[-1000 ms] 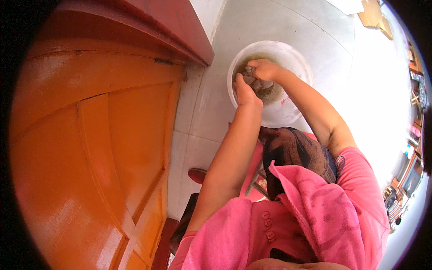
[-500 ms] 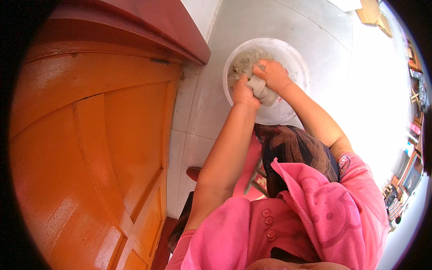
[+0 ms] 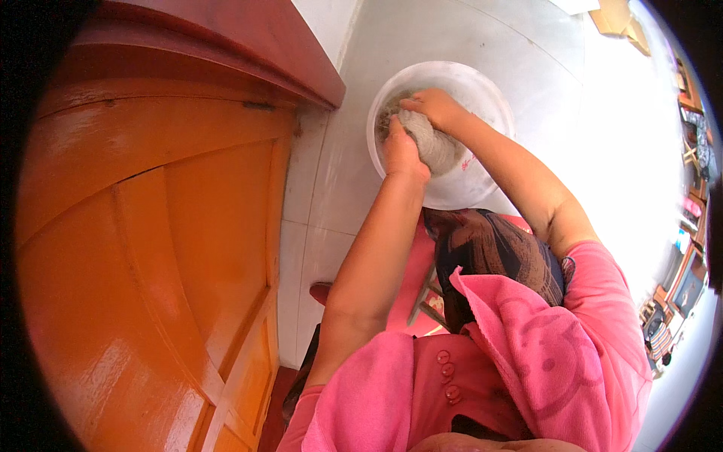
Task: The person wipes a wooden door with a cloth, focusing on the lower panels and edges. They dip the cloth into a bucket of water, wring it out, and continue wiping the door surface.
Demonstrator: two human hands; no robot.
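Observation:
A round white tub (image 3: 488, 89) stands on the floor in front of me, with red marks on its inside. In it lies a grey-beige bundle (image 3: 429, 142) of soft, stringy material, rounded on the near side and frayed into loose strands at the far left. My left hand (image 3: 404, 154) is closed around the bundle's left side, thumb on top. My right hand (image 3: 438, 108) curls over its far upper side, fingers bent onto it. Both hands are inside the tub's rim. The underside of the bundle is hidden.
An orange wooden door (image 3: 203, 226) fills the left, under a dark red ledge (image 3: 286, 53). Pale tiles (image 3: 422, 34) surround the tub. Cardboard (image 3: 619, 19) lies at the far right. A pink towel (image 3: 535, 346) hangs over my chest.
My right hand has shifted left and slightly up over the bundle. The folded, twisted part between my hands now looks smoother and rounder. My left hand stays on its side.

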